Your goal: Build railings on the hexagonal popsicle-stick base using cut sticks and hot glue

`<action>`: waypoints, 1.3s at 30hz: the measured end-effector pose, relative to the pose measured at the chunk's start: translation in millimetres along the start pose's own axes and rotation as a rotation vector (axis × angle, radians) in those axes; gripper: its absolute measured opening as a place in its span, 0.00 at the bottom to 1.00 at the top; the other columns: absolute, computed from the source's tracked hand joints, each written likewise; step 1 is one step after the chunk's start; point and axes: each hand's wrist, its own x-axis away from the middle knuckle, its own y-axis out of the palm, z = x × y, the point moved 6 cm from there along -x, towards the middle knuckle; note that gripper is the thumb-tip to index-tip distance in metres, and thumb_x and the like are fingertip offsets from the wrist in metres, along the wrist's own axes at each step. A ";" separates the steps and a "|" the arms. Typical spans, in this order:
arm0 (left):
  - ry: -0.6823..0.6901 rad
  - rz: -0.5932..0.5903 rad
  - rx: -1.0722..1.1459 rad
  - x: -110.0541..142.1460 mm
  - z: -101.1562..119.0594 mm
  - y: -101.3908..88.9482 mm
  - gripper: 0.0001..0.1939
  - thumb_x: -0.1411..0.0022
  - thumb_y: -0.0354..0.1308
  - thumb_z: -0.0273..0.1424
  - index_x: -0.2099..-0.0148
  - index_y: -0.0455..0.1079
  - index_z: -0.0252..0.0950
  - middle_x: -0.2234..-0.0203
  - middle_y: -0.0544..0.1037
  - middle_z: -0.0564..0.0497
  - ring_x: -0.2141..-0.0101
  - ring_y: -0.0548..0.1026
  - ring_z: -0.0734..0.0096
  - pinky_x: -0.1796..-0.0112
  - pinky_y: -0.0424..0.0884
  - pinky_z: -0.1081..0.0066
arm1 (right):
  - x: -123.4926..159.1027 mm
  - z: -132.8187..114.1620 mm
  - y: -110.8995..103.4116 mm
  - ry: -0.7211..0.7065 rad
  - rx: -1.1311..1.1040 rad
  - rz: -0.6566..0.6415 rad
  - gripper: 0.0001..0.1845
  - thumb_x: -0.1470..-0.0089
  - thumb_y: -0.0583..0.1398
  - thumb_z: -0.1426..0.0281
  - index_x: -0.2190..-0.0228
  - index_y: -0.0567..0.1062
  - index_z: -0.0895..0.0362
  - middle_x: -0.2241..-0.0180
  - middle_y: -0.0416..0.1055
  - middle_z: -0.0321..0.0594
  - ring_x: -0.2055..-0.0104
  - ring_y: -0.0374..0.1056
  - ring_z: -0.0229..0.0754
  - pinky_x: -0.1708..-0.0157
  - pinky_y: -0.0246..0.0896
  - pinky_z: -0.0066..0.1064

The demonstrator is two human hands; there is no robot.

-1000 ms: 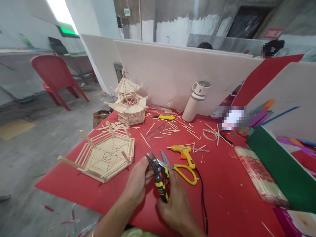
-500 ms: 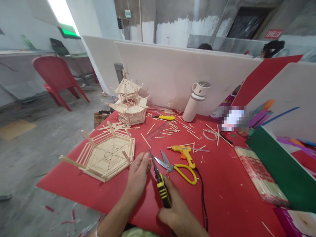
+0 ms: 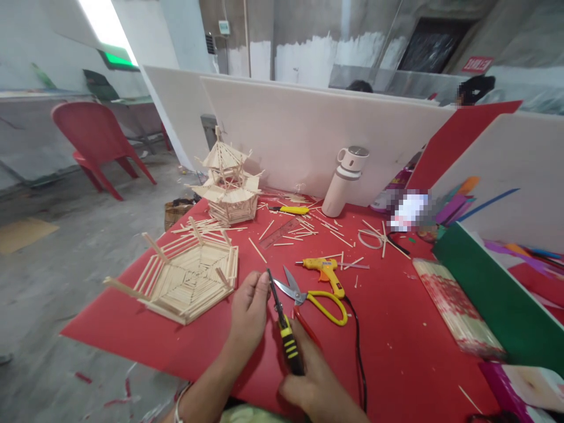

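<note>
My right hand [image 3: 315, 376] is wrapped round a pair of pliers [image 3: 288, 346] with black and yellow grips, its dark narrow jaws pointing away from me. The jaw tips meet the fingertips of my left hand [image 3: 251, 305]. Thumb and fingers there are pinched together, and whatever lies between them is too small or hidden to name. Just right of the pliers lie scissors [image 3: 302, 296] with yellow handles, open on the red tabletop. Behind them rests a yellow glue gun [image 3: 321, 267]. To the left of my left hand stands a many-sided stick frame [image 3: 194, 276] with upright posts.
A tiered stick pagoda [image 3: 227, 182] stands at the back left, near a yellow cutter [image 3: 294, 210], a ruler [image 3: 278, 232] and scattered sticks. A pale flask [image 3: 341, 188] is behind. Bagged sticks [image 3: 456, 305] lie right, and a black cord [image 3: 360, 346] trails forward.
The view has shifted slightly. My left fingers have turned a little at the pliers' tips, and more of a red strip shows beside the pliers. Both hands stay in nearly the same place.
</note>
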 end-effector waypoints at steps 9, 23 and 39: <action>-0.030 -0.048 0.057 3.9 -0.4 7.2 0.23 0.46 0.64 0.49 0.76 0.60 0.37 0.84 0.59 0.60 0.81 0.56 0.79 0.78 0.55 0.76 | -3.7 17.0 8.8 0.132 -0.391 -0.166 0.36 0.76 0.56 0.77 0.57 0.67 0.52 0.75 0.59 0.26 0.76 0.54 0.32 0.77 0.44 0.24; -0.075 -0.052 0.129 1.0 -5.3 8.4 0.22 0.44 0.63 0.48 0.74 0.64 0.36 0.83 0.65 0.59 0.81 0.62 0.79 0.78 0.60 0.78 | 1.0 0.6 2.0 0.081 -0.212 -0.058 0.32 0.73 0.55 0.77 0.59 0.67 0.53 0.75 0.57 0.27 0.75 0.51 0.32 0.78 0.43 0.24; -0.446 -0.481 0.510 6.2 -26.1 17.3 0.15 0.48 0.70 0.38 0.65 0.77 0.30 0.78 0.82 0.45 0.78 0.80 0.64 0.74 0.76 0.70 | -2.6 47.4 18.2 0.189 -0.481 -0.341 0.32 0.67 0.66 0.63 0.56 0.69 0.51 0.73 0.63 0.31 0.77 0.59 0.33 0.74 0.57 0.28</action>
